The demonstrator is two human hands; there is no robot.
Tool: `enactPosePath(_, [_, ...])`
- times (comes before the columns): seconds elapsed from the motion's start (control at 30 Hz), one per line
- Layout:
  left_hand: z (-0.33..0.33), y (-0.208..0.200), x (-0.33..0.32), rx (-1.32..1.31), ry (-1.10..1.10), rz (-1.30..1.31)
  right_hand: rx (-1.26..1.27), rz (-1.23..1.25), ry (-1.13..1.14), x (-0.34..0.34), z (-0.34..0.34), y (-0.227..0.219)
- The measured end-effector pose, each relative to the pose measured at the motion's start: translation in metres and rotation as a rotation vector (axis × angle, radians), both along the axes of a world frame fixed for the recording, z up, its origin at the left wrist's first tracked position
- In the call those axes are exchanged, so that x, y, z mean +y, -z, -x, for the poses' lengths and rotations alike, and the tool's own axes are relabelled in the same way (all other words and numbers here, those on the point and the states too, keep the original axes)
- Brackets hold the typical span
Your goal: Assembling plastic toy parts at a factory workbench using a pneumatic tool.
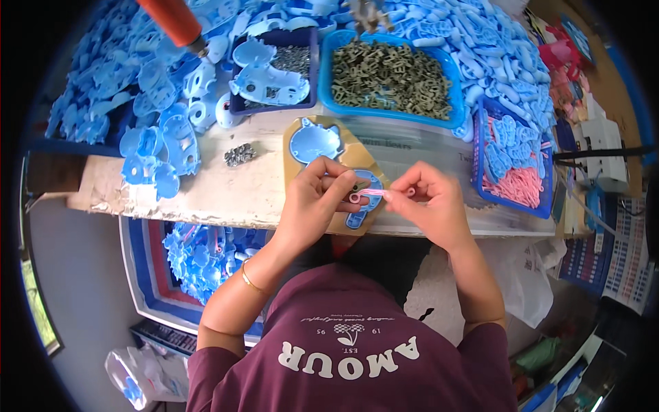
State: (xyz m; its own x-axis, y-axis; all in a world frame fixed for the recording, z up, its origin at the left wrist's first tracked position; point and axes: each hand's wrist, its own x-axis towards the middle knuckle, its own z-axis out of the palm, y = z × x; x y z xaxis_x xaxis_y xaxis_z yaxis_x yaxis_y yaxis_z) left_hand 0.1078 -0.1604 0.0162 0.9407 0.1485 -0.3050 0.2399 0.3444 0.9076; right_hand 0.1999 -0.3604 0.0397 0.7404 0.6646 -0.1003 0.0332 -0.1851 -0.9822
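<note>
Above a tan holding board [294,158] at the table's front edge, both my hands work on one thin pink plastic strip with ring-shaped ends [373,193]. My left hand [316,202] pinches near one ring, and a small dark part shows beside its fingertips. Thumb and fingers of my right hand [434,206] close on the strip toward the other ring. A light-blue molded shell [316,143] sits in the upper recess of the board. Below it lies another blue part [356,218], partly hidden by my hands and the strip.
Blue shells [165,147] and a little heap of screws [239,155] lie left. Behind stand a screw bin [314,75] and a blue tray [391,118] of grey-brown parts. A basket [515,200] holds pink strips at right. An orange screwdriver [171,20] hangs overhead.
</note>
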Motion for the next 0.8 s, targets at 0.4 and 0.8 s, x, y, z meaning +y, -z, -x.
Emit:
enactPosePath(0.4, [0.002,0.001,0.01,0.043,-0.038,0.054,0.145,-0.108,0.091,0.013,-0.002,0.008])
enactPosePath(0.8, [0.005,-0.003,0.028,-0.034,0.191,-0.061,-0.128,0.052,-0.162,0.024,0.001,-0.007])
